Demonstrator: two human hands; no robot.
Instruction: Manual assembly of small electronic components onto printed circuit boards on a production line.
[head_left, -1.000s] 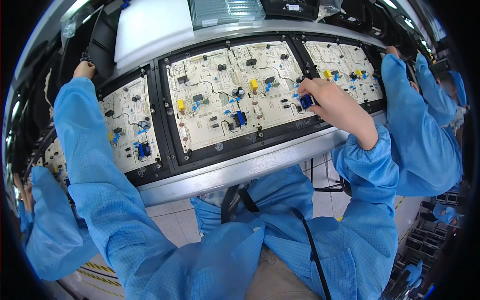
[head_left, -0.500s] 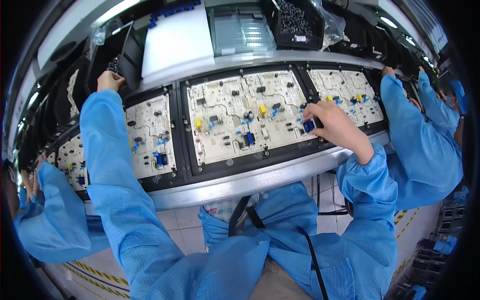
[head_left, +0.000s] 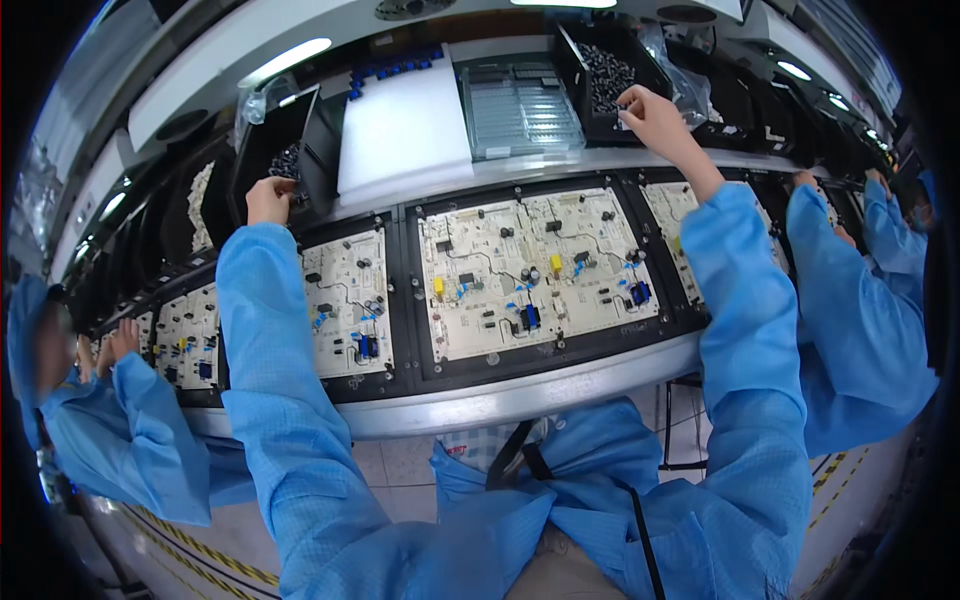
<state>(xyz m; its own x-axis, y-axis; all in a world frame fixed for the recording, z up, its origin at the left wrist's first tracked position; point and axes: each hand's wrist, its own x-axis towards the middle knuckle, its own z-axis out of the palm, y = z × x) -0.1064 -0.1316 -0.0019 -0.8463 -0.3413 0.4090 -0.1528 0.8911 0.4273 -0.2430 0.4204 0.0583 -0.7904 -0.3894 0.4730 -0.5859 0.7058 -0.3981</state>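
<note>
My left hand (head_left: 269, 201) is at the front of a black bin (head_left: 322, 145) holding small dark parts (head_left: 286, 161). Its thumb and fingers are pinched together; whatever they hold is too small to make out. Farther right, my right hand (head_left: 656, 118) reaches to the front edge of a second black bin (head_left: 572, 62) full of small black parts (head_left: 606, 78). Those fingertips are also closed, and their contents cannot be made out. Between my arms lies a pale circuit board (head_left: 455, 340) in a black frame (head_left: 405, 300), bearing a blue component (head_left: 640, 293) at its right.
Behind the board are a white foam sheet (head_left: 400, 150) with blue components (head_left: 395, 68) along its far edge and a clear plastic tray (head_left: 525, 115). A metal rail (head_left: 520, 388) borders the near side. Co-workers in blue sleeves (head_left: 150, 420) sit on both sides.
My right hand has left the blue component on the board and reached up to the back right bin. My left hand stays by the left bin. The whole view has shifted.
</note>
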